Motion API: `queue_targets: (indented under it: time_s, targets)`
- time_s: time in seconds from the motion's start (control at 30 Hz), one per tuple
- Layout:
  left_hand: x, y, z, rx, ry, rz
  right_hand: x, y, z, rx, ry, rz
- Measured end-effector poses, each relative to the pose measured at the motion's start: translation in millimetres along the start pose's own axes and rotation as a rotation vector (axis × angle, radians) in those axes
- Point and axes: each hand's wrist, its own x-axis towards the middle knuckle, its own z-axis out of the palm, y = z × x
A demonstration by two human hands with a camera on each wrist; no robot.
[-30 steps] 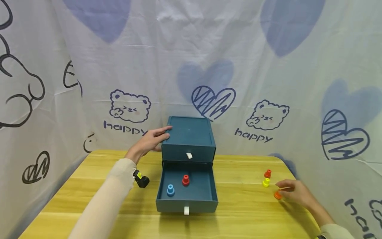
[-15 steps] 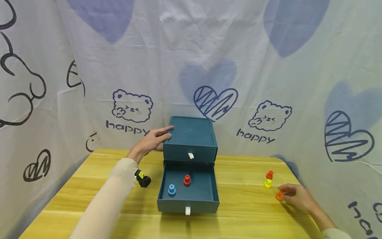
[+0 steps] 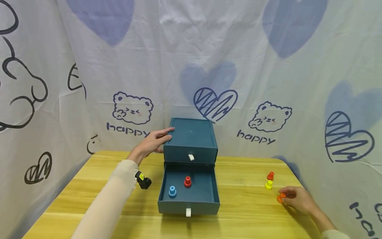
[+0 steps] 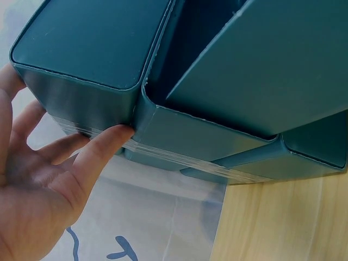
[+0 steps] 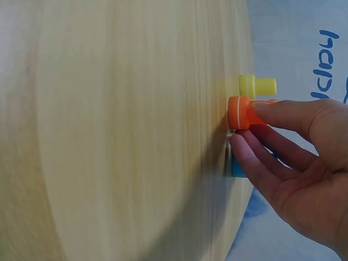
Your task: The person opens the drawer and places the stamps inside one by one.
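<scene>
At the right of the table my right hand (image 3: 299, 199) pinches a small orange stepped plastic peg (image 3: 281, 198) between thumb and fingers. In the right wrist view the thumb lies on the narrow part of the orange peg (image 5: 239, 113), which is close to the tabletop. A yellow peg (image 3: 269, 185) and a red peg (image 3: 270, 176) stand just beyond it. My left hand (image 3: 152, 142) rests against the left side of a dark teal two-drawer box (image 3: 191, 132), its fingers spread and touching the wall (image 4: 81, 100) in the left wrist view.
The lower drawer (image 3: 206, 186) is pulled out, with a light blue peg (image 3: 172, 192) and another red peg (image 3: 187, 182) inside. The upper drawer, with a white pull (image 3: 191, 157), is closed. A blue object (image 5: 237, 167) shows partly behind my right fingers. A printed curtain (image 3: 191, 49) hangs behind the wooden table (image 3: 244, 205).
My right thumb and fingers have closed in on the orange peg. The left hand stays against the box. The whole head view has shifted slightly.
</scene>
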Motion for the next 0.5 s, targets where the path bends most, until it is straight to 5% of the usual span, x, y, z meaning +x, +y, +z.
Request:
queue_targets:
  time_s: [0.5]
  targets:
    - [0.1,-1.5,0.6,0.006,0.009,0.007,0.2,-0.4,1.0,-0.005,0.002,0.072]
